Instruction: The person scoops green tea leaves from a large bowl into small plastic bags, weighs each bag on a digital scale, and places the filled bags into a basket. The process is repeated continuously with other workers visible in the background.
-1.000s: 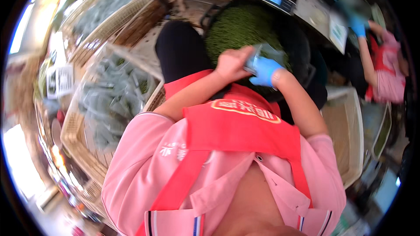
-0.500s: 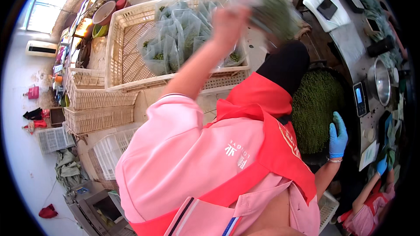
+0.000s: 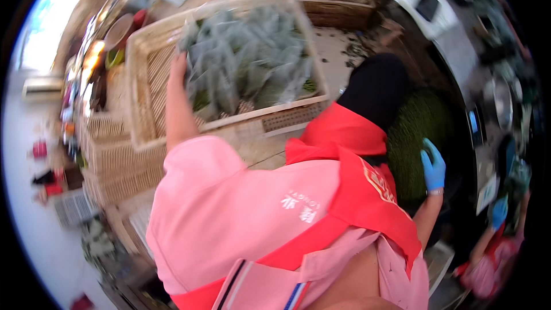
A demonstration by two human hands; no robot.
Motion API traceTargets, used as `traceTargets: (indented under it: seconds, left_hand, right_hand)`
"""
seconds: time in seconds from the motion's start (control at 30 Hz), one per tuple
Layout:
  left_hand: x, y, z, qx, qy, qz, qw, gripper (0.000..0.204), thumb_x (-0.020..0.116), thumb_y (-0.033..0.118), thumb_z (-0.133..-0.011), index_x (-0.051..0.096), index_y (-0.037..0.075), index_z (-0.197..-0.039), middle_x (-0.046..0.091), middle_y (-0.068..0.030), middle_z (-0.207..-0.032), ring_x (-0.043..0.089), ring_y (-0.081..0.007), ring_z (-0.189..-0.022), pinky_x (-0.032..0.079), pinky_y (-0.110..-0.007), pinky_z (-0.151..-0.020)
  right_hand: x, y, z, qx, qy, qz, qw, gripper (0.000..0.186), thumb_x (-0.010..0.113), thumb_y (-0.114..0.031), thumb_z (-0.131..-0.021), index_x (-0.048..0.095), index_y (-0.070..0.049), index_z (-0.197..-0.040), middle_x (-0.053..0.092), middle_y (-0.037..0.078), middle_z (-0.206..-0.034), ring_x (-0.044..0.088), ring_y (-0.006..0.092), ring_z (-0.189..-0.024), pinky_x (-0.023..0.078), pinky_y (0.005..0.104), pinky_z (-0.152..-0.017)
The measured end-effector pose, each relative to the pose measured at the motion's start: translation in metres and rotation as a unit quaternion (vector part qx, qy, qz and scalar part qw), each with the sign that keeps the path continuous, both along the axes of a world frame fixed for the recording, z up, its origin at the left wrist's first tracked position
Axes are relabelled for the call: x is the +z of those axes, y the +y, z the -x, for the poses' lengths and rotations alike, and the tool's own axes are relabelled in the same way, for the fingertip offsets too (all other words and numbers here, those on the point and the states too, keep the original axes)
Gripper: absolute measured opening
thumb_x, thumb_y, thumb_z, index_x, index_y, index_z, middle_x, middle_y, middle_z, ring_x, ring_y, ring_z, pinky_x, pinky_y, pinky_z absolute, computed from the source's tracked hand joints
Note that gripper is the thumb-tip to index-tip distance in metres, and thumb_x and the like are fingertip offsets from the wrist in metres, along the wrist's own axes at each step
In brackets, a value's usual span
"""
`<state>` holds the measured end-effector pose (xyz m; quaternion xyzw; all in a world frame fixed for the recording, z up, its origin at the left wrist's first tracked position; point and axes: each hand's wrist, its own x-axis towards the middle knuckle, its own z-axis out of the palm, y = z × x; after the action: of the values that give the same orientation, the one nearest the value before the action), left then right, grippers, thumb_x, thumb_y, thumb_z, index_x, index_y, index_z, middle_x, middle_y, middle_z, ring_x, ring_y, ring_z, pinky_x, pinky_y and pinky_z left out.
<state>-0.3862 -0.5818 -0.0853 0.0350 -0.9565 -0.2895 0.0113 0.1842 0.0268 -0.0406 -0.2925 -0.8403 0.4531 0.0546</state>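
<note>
My bare left hand (image 3: 179,66) is inside a pale plastic crate (image 3: 241,119), against the left side of several clear plastic bags (image 3: 247,51). The bags stand bunched together and hold something green. Blur and the nearest bag hide the left fingertips, so I cannot see whether they grip it. My right hand (image 3: 434,167), in a blue glove, hangs with fingers apart and nothing in it. It is beside a large dark tub filled with small green pieces (image 3: 419,129).
Stacked crates (image 3: 117,161) stand at the left, and another crate (image 3: 338,14) lies behind. A metal table at the right bears a scale (image 3: 475,126), a metal bowl (image 3: 502,103) and a phone (image 3: 427,6). A co-worker's blue-gloved hand (image 3: 499,212) shows at lower right.
My left hand has swung left, from the crate's right side with a blurred green-filled bag to the left of the bunched bags. My right hand stays low, fingers apart.
</note>
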Motion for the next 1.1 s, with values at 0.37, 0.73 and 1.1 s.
traceTargets:
  seconds: [0.37,0.73,1.1]
  left_hand:
    - [0.13,0.251,-0.076,-0.307,0.167,-0.072,0.934,0.037,0.05,0.012,-0.089,0.052,0.004,-0.125,0.06,-0.0104,-0.117,0.055,-0.0167,-0.108,0.043,-0.029,-0.09]
    - [0.076,0.677,-0.244,-0.652,0.353,0.168,0.649,0.039,0.064,0.031,-0.079,0.055,0.018,-0.115,0.062,-0.0027,-0.105,0.062,-0.025,-0.086,0.049,-0.038,-0.071]
    - [0.071,0.689,-0.291,-0.737,0.316,0.091,0.591,0.014,0.063,0.03,-0.077,0.067,0.018,-0.084,0.062,-0.0023,-0.067,0.063,-0.0229,-0.067,0.048,-0.036,-0.057]
  right_hand:
    - [-0.061,-0.025,0.033,0.039,-0.228,-0.266,0.936,0.08,0.071,-0.043,-0.069,0.033,-0.032,-0.139,0.023,0.017,-0.146,0.019,0.0392,-0.135,0.016,0.0546,-0.108]
    - [-0.122,0.047,-0.023,-0.101,-0.204,-0.109,0.968,0.057,0.066,-0.036,-0.076,0.047,-0.032,-0.13,0.032,0.013,-0.143,0.033,0.0362,-0.129,0.032,0.0448,-0.104]
    - [-0.084,0.034,-0.064,-0.288,0.213,0.137,0.923,0.044,0.065,-0.012,-0.083,0.053,-0.006,-0.125,0.062,0.007,-0.113,0.059,0.0113,-0.095,0.046,0.0262,-0.086]
